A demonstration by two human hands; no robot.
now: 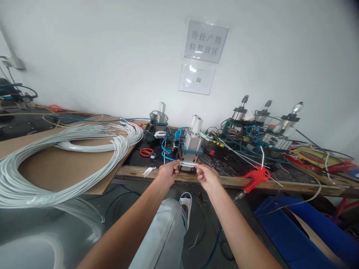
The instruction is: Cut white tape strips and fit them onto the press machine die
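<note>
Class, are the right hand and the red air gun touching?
Apart: the head view shows the wooden bench edge between the right hand and air gun.

Coiled white cables (84, 164), cut off at the left edge of the view

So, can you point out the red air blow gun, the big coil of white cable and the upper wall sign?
Red air blow gun (260, 174), head view, on its body.
Big coil of white cable (66, 191), head view, near side.
Upper wall sign (206, 42), head view, its middle.
</note>
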